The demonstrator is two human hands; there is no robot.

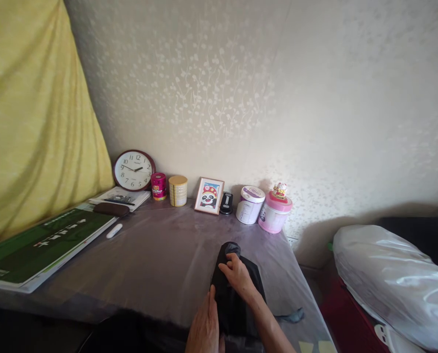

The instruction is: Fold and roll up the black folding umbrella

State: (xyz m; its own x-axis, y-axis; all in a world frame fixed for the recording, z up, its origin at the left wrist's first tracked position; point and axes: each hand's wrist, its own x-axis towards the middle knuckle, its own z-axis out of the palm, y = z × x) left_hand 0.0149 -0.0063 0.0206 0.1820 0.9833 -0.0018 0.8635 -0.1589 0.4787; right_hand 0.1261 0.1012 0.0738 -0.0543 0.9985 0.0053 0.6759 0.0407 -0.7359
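Observation:
A black fabric item (233,309), whose exact kind I cannot make out, lies on the table close to me. Its far end is rounded, with a dark grey patch (233,248) there. My left hand (205,321) rests along its near left edge, fingers straight and together; part of this hand is cut off by the frame. Across the upper part of the fabric reaches my right hand (237,275), its fingers bent, with thumb and index pressed on the cloth near the grey patch. To the right of my forearm a thin dark grey strip (292,316) lies on the table.
Along the wall stand a clock (134,170), a pink tin (158,187), a yellow-lidded can (178,191), a framed panda picture (209,196) and two tubs (249,206). A green book (38,245) lies left. A plastic-wrapped bundle (395,279) sits beyond the table's right edge.

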